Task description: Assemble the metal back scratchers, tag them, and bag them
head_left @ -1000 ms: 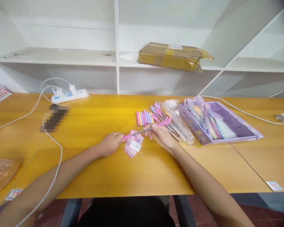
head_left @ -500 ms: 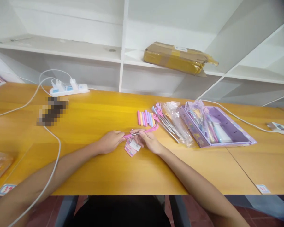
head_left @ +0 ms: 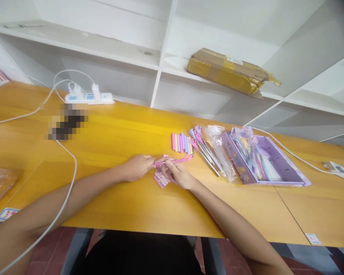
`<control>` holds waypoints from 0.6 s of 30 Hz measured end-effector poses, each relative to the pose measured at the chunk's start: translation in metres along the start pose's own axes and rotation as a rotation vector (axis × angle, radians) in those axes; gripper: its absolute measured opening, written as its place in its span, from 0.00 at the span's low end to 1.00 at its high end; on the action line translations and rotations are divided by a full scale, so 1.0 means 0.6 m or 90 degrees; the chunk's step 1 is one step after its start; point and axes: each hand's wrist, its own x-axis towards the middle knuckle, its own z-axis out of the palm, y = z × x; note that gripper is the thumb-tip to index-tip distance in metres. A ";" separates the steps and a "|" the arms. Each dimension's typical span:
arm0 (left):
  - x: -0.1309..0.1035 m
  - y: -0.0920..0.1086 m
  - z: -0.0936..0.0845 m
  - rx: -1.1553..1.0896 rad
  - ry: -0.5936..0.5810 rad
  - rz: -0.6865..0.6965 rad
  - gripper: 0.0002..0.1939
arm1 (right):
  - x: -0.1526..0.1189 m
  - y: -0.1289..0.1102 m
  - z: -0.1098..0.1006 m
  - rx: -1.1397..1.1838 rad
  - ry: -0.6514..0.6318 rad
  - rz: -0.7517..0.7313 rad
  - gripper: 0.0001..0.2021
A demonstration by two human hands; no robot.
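Note:
Between my two hands lies a thin pink stick (head_left: 180, 160) with a curved pink end at the right and a short bare metal stretch. My left hand (head_left: 140, 167) is closed on its left end. My right hand (head_left: 176, 173) grips its middle, close to my left hand. Under the hands lies a small pink printed card (head_left: 161, 178), partly covered. Just beyond them several pastel tubes (head_left: 181, 143) lie side by side in a row. Right of these are metal rods (head_left: 208, 154) with pink, blue and purple curved ends.
Clear plastic bags (head_left: 222, 156) lie beside a purple open box (head_left: 286, 162) with wrapped items. A power strip (head_left: 90, 98) and a white cable (head_left: 71, 183) are at left. A taped carton (head_left: 226, 72) sits on the shelf (head_left: 126, 53); a blurred dark object is below the strip.
The view has tilted and shifted. My hands are closer together on the pink stick, with less metal showing between them. The white slip seen on the card is now mostly hidden.

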 end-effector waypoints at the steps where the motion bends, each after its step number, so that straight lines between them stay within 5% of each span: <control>1: 0.000 0.002 -0.001 -0.005 0.001 0.005 0.20 | 0.001 -0.001 0.001 -0.007 0.001 -0.004 0.26; 12: -0.012 0.037 -0.036 -0.091 -0.024 -0.006 0.20 | -0.026 -0.059 -0.094 -0.136 0.151 -0.086 0.18; 15: -0.016 0.055 -0.047 -0.124 -0.015 -0.038 0.20 | -0.056 -0.052 -0.087 -0.268 0.202 -0.110 0.16; 18: -0.021 0.079 -0.057 -0.177 -0.012 -0.058 0.20 | -0.083 -0.049 -0.073 -0.553 0.276 -0.215 0.21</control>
